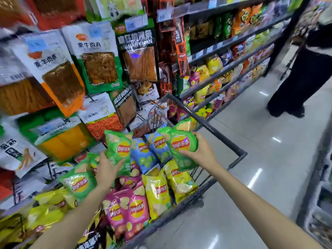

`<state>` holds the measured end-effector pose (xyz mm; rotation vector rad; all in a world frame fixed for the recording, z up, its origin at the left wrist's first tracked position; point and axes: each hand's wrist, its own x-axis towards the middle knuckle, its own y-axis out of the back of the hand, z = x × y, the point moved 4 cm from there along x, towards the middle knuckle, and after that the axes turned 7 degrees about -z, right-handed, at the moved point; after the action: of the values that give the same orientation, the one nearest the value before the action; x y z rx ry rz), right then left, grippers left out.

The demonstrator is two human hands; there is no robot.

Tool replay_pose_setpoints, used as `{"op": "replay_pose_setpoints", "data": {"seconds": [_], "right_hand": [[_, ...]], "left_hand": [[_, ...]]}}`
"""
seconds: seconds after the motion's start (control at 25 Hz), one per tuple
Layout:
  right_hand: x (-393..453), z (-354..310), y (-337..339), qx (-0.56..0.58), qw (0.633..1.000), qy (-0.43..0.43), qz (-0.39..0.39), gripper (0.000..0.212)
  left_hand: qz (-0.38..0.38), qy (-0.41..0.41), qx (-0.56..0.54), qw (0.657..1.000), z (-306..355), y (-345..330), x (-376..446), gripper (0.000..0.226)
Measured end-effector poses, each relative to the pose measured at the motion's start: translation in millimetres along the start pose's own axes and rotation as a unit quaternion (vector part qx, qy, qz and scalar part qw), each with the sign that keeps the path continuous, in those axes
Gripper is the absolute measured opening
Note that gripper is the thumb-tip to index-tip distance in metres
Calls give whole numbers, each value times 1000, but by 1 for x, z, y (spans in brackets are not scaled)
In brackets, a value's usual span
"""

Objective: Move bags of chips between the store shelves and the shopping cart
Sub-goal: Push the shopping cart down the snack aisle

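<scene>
Hands up over my cart (224,139): left hand (106,169) grips one green bag (119,150), right hand (201,150) grips another green bag (181,144).

Person in black trousers (303,76) stood on glossy floor (251,114) at aisle's far end; dried-snack packets (97,56) hung at left.

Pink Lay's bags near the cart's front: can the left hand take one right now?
Probably not yet: the left hand already grips a green bag. The pink bags lie uncovered just below it.
</scene>
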<state>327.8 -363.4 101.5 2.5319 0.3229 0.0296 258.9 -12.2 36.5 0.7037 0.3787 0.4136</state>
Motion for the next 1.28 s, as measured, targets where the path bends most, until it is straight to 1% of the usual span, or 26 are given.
{"op": "replay_pose_setpoints", "data": {"seconds": [0.12,0.24,0.44,0.52,0.64,0.76,0.84,1.04,1.16,1.28], "right_hand": [[-13,8,50,13,1000,14,19,83],[-28,27,95,25,999,19,29,85],[-66,72,193,32,994,-2,108,88],[-82,91,227,44,989,-16,142,83],[-102,125,275,56,980,-43,187,78],[-114,166,326,58,967,-79,235,77],[-117,190,358,61,961,-96,253,75],[-92,246,451,61,949,-118,286,67],[-47,272,516,51,944,-127,302,66],[2,282,565,57,943,-109,309,65]], "left_hand": [[17,-63,-41,997,63,-7,-25,84],[7,-115,-86,990,120,-38,-46,81],[-50,-209,-121,969,227,-116,-85,82],[-87,-249,-138,955,269,-148,-97,80],[-112,-302,-131,938,332,-200,-113,77],[-153,-338,-145,917,395,-260,-129,77],[-184,-354,-149,905,431,-302,-135,77],[-254,-374,-148,880,522,-403,-117,80],[-276,-393,-151,864,589,-451,-86,79],[-286,-405,-160,853,649,-485,-60,75]]}}
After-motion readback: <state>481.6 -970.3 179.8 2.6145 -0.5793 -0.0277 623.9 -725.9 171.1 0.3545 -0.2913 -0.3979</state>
